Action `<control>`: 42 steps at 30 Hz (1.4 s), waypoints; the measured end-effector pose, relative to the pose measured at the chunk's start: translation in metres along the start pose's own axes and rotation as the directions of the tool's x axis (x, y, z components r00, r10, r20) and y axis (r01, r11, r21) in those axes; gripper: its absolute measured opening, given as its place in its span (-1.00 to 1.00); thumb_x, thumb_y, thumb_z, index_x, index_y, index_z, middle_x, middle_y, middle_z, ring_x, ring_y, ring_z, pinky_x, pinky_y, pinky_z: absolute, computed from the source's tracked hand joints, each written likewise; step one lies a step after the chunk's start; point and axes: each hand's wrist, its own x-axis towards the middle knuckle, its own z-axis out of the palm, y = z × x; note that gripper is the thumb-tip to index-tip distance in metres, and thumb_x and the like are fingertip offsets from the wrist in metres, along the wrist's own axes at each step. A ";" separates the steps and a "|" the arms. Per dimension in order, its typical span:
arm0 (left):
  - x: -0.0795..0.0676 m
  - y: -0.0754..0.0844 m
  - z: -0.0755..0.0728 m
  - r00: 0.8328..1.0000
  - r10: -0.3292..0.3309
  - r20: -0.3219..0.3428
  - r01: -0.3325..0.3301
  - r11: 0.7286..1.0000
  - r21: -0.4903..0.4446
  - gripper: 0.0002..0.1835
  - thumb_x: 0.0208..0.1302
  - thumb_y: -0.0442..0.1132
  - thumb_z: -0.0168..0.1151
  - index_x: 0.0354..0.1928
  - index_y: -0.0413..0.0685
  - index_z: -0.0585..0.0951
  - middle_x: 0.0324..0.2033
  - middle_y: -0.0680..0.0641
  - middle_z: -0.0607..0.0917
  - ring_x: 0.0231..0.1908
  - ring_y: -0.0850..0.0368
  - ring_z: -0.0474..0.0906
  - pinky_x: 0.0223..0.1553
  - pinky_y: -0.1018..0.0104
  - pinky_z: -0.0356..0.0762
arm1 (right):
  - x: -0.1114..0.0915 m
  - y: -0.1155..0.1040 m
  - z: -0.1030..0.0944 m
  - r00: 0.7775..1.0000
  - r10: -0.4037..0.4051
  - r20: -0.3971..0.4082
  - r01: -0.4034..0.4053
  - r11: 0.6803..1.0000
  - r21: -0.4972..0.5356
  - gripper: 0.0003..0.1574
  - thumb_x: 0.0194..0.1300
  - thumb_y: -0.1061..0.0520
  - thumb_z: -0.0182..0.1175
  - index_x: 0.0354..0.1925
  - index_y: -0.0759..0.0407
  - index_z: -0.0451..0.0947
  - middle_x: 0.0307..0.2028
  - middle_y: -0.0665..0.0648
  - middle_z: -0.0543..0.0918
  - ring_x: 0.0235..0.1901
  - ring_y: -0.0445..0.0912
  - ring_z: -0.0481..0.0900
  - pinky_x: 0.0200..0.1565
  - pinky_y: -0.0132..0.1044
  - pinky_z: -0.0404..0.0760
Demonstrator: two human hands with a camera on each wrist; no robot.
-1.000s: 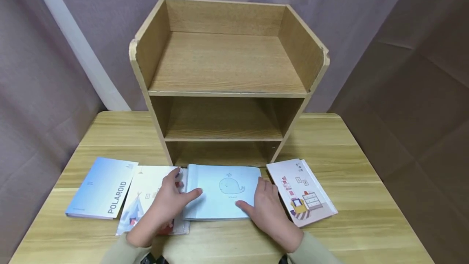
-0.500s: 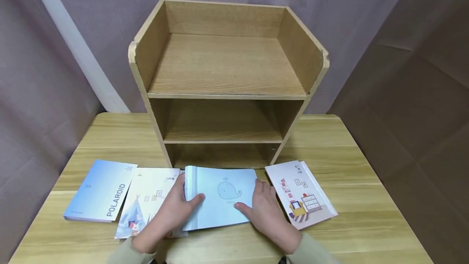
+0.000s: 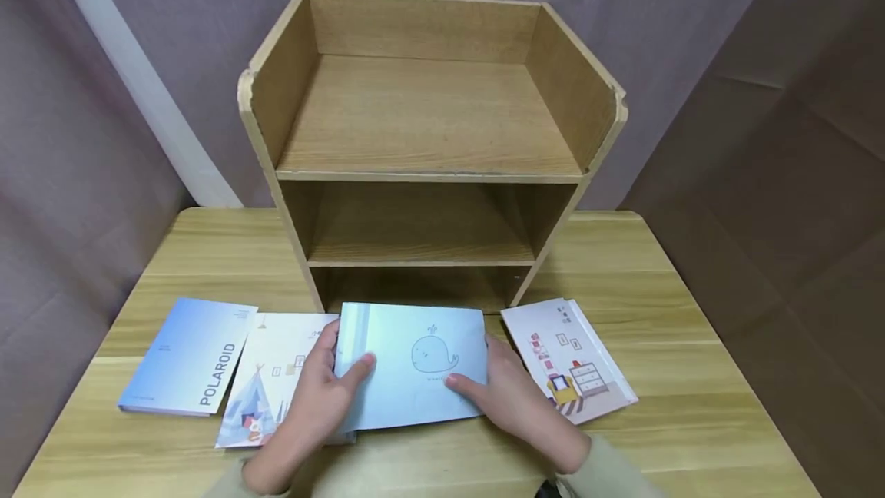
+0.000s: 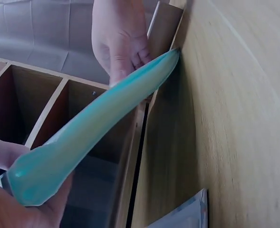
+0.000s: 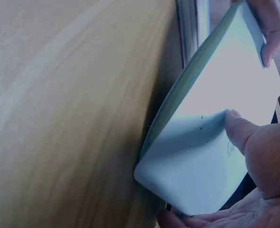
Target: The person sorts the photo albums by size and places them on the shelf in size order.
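A light blue soft-cover book point(image 3: 415, 398) with a whale drawing is held between both hands in front of the shelf. My left hand point(image 3: 325, 394) grips its left, spine end, thumb on the cover and fingers beneath. At the other end my right hand point(image 3: 515, 390) grips it, thumb pressed on the cover near the whale. Seen edge-on in the left wrist view, the book point(image 4: 97, 123) has its spine end raised off the table, while its far end dips close to the wood. Its cover point(image 5: 197, 156) bows slightly in the right wrist view.
A wooden shelf unit point(image 3: 429, 121) stands right behind the book. To the left lie a blue POLAROID book point(image 3: 187, 356) and a white book point(image 3: 270, 383) with a tent picture, partly covered by my left hand. A pale pink book point(image 3: 570, 360) lies at right.
The whale book lay flat on the table. Since then its left end has come up and it has shifted slightly left, with my left fingers now under the spine end.
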 end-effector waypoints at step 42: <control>-0.005 0.024 -0.022 0.986 0.166 0.024 -0.164 0.984 -0.065 -0.43 0.41 -0.29 0.12 0.36 0.19 0.18 0.01 -0.13 0.54 -0.15 -0.06 0.61 -0.28 0.10 0.68 | -0.016 -0.006 -0.017 0.979 -0.106 -0.177 0.200 0.696 0.689 -0.54 0.39 0.15 0.16 0.18 0.16 0.28 0.06 0.22 0.57 0.00 -0.01 0.61 -0.03 -0.20 0.62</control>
